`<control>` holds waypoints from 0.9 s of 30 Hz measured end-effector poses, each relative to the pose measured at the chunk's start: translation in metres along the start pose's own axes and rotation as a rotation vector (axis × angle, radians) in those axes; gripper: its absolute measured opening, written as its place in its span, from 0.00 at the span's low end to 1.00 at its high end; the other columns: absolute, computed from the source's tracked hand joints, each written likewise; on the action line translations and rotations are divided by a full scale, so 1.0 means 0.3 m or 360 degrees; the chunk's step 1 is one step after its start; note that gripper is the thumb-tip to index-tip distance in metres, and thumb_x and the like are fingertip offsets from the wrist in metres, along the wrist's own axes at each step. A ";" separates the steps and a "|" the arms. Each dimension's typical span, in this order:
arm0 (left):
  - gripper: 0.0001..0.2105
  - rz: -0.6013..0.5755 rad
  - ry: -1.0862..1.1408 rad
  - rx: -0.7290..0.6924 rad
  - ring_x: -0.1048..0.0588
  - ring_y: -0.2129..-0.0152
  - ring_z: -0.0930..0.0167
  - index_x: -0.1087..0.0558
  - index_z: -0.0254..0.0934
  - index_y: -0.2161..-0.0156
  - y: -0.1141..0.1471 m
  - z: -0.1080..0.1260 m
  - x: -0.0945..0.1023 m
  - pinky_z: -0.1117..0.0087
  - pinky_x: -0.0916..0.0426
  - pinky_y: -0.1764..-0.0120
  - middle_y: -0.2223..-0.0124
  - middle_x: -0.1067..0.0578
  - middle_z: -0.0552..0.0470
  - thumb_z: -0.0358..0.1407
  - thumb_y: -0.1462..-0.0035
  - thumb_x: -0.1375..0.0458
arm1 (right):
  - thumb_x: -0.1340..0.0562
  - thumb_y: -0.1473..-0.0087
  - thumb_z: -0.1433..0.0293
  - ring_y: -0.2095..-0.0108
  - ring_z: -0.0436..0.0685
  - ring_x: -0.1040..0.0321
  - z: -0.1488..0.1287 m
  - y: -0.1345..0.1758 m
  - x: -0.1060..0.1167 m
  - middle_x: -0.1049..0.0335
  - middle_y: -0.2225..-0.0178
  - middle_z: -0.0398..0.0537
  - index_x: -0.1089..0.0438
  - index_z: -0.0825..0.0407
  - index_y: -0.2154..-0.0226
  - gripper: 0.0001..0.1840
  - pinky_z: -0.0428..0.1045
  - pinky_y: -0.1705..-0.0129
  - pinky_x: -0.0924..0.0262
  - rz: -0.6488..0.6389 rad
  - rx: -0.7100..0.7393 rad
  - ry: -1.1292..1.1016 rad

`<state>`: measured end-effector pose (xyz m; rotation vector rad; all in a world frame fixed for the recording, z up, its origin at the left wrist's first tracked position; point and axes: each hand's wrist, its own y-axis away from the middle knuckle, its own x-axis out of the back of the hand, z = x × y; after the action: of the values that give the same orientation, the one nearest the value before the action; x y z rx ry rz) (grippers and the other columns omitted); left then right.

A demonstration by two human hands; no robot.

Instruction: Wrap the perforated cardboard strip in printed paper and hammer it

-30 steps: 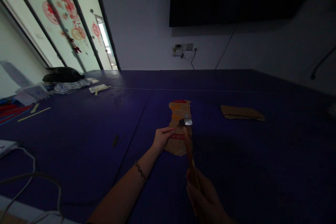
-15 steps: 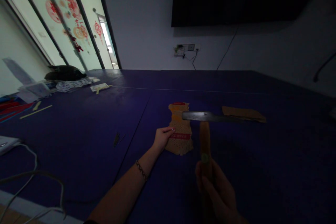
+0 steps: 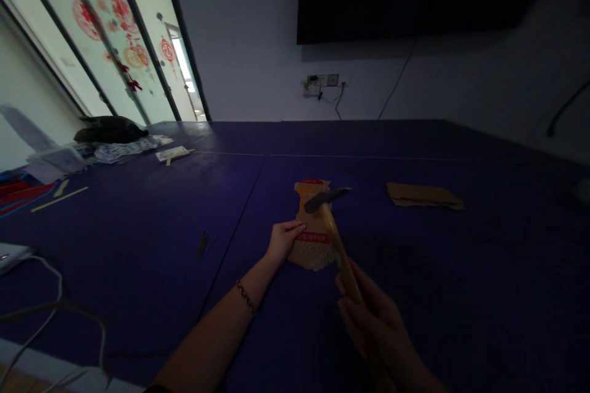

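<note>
My right hand [image 3: 375,316] is wrapped round the wooden handle of a hammer [image 3: 335,239]. The hammer's dark metal head hangs over the upper part of a torn piece of cardboard [image 3: 313,253], which has a red band and rows of small holes. At the left side of that cardboard, my left hand [image 3: 282,241] is closed with thumb and forefinger pinched together over it. Whatever the fingertips hold is too small to make out. Several thin dark nail-like sticks [image 3: 201,245] lie on the purple table [image 3: 258,331] to the left.
A folded piece of brown cardboard [image 3: 424,195] lies at the right. A black bag [image 3: 110,129], clear plastic boxes [image 3: 58,161] and red strips [image 3: 27,195] are at the far left. White cables [image 3: 58,282] run along the near left edge.
The hammer has swung down and left, its head turning from level across the cardboard's right side to tilted over its upper part. My left hand stays in place on the cardboard.
</note>
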<state>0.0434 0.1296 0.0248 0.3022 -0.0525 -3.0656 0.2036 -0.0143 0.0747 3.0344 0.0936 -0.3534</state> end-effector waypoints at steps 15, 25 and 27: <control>0.15 -0.0061 -0.0126 0.0032 0.28 0.73 0.69 0.24 0.31 0.68 0.010 0.001 -0.002 0.70 0.35 0.69 0.68 0.23 0.46 0.36 0.65 0.38 | 0.36 0.58 0.63 0.91 0.38 0.57 0.021 -0.066 0.127 0.44 0.80 0.37 0.35 0.46 0.55 0.24 0.38 0.93 0.63 -0.0309 -0.0271 -0.0436; 0.13 -0.0124 -0.0139 0.0008 0.28 0.73 0.67 0.23 0.31 0.71 0.001 -0.016 0.004 0.68 0.34 0.68 0.70 0.23 0.47 0.36 0.66 0.38 | 0.38 0.57 0.63 0.89 0.40 0.56 0.010 -0.028 0.089 0.43 0.80 0.38 0.37 0.49 0.53 0.26 0.39 0.90 0.64 -0.0198 -0.0169 -0.0109; 0.13 -0.0113 -0.0121 -0.0010 0.27 0.72 0.66 0.23 0.31 0.71 0.004 -0.011 0.003 0.67 0.34 0.67 0.70 0.23 0.47 0.37 0.66 0.37 | 0.38 0.56 0.63 0.90 0.40 0.57 0.012 -0.026 0.083 0.44 0.81 0.37 0.38 0.49 0.52 0.26 0.39 0.90 0.65 -0.0183 -0.0155 -0.0068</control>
<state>0.0433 0.1282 0.0215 0.1916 -0.0366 -3.1465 0.2263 -0.0057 0.0647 2.9307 0.2747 -0.4095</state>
